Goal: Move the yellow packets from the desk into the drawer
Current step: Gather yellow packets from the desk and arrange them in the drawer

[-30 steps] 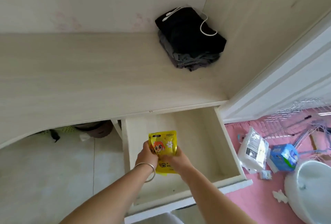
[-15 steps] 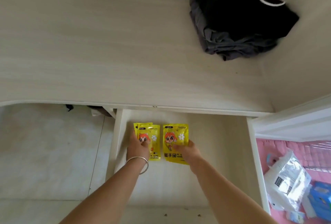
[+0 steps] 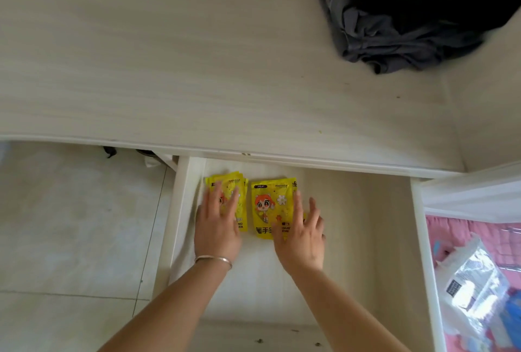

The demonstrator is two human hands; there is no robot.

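Observation:
Two small stacks of yellow packets with a cartoon figure lie flat side by side in the back left of the open white drawer (image 3: 366, 239). My left hand (image 3: 218, 225), with a bangle on the wrist, rests flat with spread fingers on the left stack (image 3: 241, 185). The right stack (image 3: 267, 208) has my right hand (image 3: 301, 236) lying over its lower right corner, fingers apart. Neither hand grips a packet. No yellow packets show on the desk top (image 3: 169, 55).
A pile of black and grey clothes (image 3: 408, 13) sits on the desk's far right. Pale floor tiles (image 3: 70, 225) lie to the left of the drawer. At right, past the drawer's side wall, a clear plastic bag (image 3: 473, 281) lies on a pink surface.
The packets went from being held above the drawer to lying in two stacks on its bottom. Both hands have flattened and spread over them. The view moved closer.

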